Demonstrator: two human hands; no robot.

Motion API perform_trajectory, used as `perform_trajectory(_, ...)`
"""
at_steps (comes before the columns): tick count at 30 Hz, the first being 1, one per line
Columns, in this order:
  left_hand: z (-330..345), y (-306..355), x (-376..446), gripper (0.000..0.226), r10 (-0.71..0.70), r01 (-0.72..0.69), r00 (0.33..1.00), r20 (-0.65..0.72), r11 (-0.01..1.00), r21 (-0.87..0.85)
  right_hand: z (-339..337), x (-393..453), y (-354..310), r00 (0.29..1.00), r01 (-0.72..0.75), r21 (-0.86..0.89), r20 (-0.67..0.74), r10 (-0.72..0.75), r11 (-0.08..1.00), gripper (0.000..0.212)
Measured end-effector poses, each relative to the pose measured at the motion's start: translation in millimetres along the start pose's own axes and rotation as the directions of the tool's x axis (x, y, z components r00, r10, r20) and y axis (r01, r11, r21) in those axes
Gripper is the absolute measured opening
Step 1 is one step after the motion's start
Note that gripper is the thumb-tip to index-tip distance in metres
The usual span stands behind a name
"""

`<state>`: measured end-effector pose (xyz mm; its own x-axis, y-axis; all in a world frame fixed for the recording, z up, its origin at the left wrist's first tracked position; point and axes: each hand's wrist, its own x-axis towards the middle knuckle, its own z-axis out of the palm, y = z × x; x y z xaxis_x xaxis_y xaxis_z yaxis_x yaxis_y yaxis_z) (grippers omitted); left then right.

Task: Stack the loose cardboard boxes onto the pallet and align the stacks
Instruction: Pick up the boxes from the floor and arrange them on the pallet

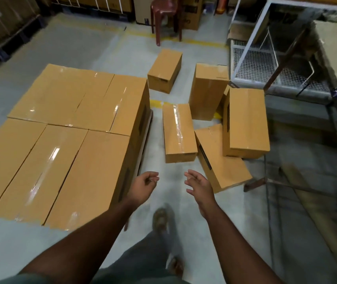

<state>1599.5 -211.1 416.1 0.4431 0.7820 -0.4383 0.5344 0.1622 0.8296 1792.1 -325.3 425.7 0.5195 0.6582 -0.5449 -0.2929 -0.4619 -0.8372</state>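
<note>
A stack of brown cardboard boxes (65, 140) fills the left of the view, its tops level and taped; the pallet (145, 138) under it shows only as a pale edge on the right side. Several loose boxes lie on the floor to the right: a taped one (178, 130) nearest, a tilted one (223, 160), a tall one (246, 121), another upright (208, 89) and a far one (165, 69). My left hand (143, 186) and my right hand (198, 184) hang empty in front of me, fingers loosely curled, short of the taped box.
A white wire-mesh trolley (266, 64) stands at the right, with a dark metal frame (270, 181) and leaning boards beside it. A maroon plastic stool (164, 11) is at the back. More boxed pallets line the far left wall. My feet are on the grey floor.
</note>
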Motion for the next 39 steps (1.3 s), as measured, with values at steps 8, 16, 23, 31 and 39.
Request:
perform_trajectory(8, 17, 22, 224, 0.028, -0.137, 0.132, 0.990, -0.033, 0.983, -0.124, 6, 212, -31, 0.991, -0.106, -0.032, -0.087, 0.103, 0.994, 0.028)
perform_trajectory(16, 68, -28, 455, 0.029, -0.329, 0.328, 0.944, 0.010, 0.939, -0.101, 14, 452, 18, 0.970, -0.244, -0.278, -0.067, 0.234, 0.929, 0.029)
perform_trajectory(23, 139, -156, 576, 0.059, -0.526, 0.506, 0.849, -0.053, 0.838, -0.203, 37, 606, 138, 0.974, -0.153, -0.500, 0.067, 0.214, 0.852, 0.063)
perform_trajectory(31, 183, -230, 661, 0.094, -0.568, 0.593, 0.805, 0.169, 0.769, -0.241, -2, 732, 213, 0.899, -0.424, -0.402, -0.298, 0.322, 0.811, 0.097)
perform_trajectory(39, 130, -174, 616, 0.069, -0.535, 0.476, 0.843, -0.062, 0.794, -0.379, -12, 656, 144, 0.918, -0.298, -0.151, -0.316, 0.239, 0.943, 0.068)
